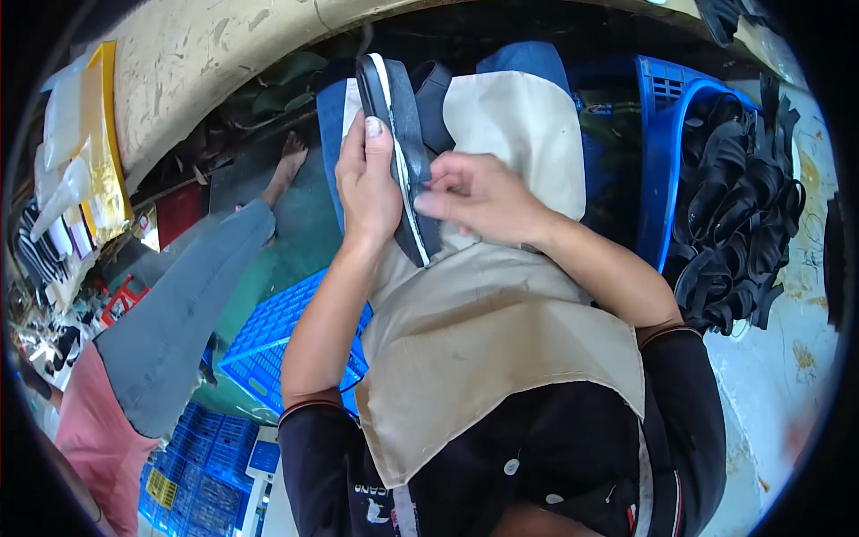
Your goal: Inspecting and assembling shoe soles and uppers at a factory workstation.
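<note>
The left hand point(367, 183) wraps around a dark sandal sole point(403, 152) and holds it up on its edge, so the thin white side faces the person. The right hand point(479, 197) is almost closed, and its fingertips point(428, 204) pinch at that edge, maybe to press or pull it. The sole is above the lap, where a tan apron point(483, 313) lies, likely to keep the clothes clean. On the right, a blue basket point(667, 152) holds many black straps point(734, 206), close enough to reach. On the left, blue crates point(268, 331) sit on the floor, and another person's leg in grey trousers point(179, 304) stretches out.
</note>
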Demonstrator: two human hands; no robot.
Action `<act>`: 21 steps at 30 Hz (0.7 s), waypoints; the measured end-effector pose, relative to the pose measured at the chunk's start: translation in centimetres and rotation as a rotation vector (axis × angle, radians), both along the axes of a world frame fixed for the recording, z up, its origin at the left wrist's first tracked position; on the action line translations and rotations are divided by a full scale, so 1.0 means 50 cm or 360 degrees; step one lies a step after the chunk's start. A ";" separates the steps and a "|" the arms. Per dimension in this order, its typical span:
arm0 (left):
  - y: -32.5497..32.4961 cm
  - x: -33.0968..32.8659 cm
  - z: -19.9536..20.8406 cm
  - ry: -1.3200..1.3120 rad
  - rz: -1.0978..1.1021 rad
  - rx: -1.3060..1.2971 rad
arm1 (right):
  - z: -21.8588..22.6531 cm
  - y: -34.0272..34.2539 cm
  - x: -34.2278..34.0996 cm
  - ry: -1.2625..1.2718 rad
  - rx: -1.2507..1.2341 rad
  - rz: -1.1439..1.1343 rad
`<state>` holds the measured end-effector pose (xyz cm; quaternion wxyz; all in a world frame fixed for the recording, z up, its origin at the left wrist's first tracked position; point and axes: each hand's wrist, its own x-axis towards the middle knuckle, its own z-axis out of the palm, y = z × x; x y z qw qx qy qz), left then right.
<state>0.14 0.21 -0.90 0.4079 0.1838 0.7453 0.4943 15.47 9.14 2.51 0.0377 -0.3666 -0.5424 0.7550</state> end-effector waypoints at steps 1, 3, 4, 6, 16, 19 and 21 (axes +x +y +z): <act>0.000 -0.002 -0.001 0.0017 -0.0024 -0.0002 | -0.001 -0.005 -0.005 0.0012 -0.0188 0.0194; 0.002 0.000 0.000 0.0046 -0.0009 -0.0021 | -0.004 -0.010 -0.014 0.0034 -0.0079 0.0242; 0.006 0.003 0.003 0.0073 0.0003 -0.0028 | -0.005 -0.010 -0.018 0.0054 0.0043 0.0284; 0.014 0.006 0.014 0.0132 0.0013 -0.0026 | 0.002 -0.010 -0.026 0.0094 0.0302 0.0352; 0.032 -0.070 0.072 -0.1376 -0.0228 0.0783 | 0.170 0.180 -0.016 0.0510 0.1231 -0.0715; 0.050 -0.014 0.080 -0.1161 -0.0203 0.0750 | 0.144 0.170 -0.013 0.0440 0.1502 -0.0517; 0.048 0.000 0.081 -0.0899 -0.0087 0.0676 | 0.119 0.159 -0.029 0.0403 0.1678 -0.0271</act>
